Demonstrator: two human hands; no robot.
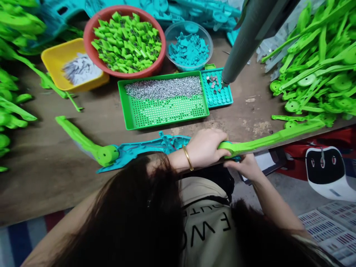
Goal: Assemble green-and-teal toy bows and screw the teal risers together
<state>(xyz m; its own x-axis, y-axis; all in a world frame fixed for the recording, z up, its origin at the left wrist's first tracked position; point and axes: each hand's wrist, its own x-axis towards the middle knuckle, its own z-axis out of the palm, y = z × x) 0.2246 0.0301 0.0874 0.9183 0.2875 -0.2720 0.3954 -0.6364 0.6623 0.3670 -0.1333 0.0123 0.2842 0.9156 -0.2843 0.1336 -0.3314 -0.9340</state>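
A long teal plastic body (144, 145) lies along the table's near edge, with a lime-green plastic arm (83, 142) joined at its left end by a round hub. My left hand (204, 148), a gold bangle at its wrist, is closed over the right end of the body, where the round end of a second lime-green arm (267, 144) sits. Its fingertips are hidden behind that arm. From below, my right hand (246, 166) grips the same joint, its thumb near the teal edge and its other fingers partly covered. The second arm stretches out to the right.
Behind stand a green perforated tray (167, 120) of small screws, a teal tray (219, 101) with metal bits, a red bowl (87, 40), a clear tub (210, 46) and a yellow bin (52, 55). A grey power-tool shaft (244, 44) hangs down. Green parts (319, 74) pile up right.
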